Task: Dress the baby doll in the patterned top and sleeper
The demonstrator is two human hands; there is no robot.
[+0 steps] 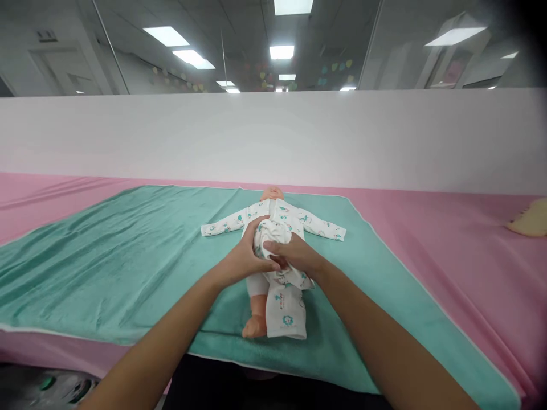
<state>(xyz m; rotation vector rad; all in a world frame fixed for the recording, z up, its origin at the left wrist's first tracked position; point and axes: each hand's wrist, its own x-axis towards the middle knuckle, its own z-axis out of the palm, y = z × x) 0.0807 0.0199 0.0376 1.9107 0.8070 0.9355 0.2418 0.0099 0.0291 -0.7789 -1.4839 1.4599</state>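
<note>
A baby doll (257, 313) lies on its back, head at the far side, in a white printed long-sleeved top (325, 226) with both sleeves spread out. Over its lower body are white printed baby pants (286, 313), bunched at the upper part, with one pant leg lying flat towards me. My left hand (244, 256) curves round the left side of the bunched cloth, thumb near the opening. My right hand (301, 255) grips the cloth from the right, its fingers partly hidden in the folds. One bare doll foot shows beside the flat pant leg; the other foot is hidden.
Beneath the doll a teal blanket (141, 273) is spread over a pink cover (448, 245). A low white wall (273, 136) with glass above stands behind. At the far right edge lies a pale yellow object (530, 219). Some items in clear plastic (64, 390) are at the lower left.
</note>
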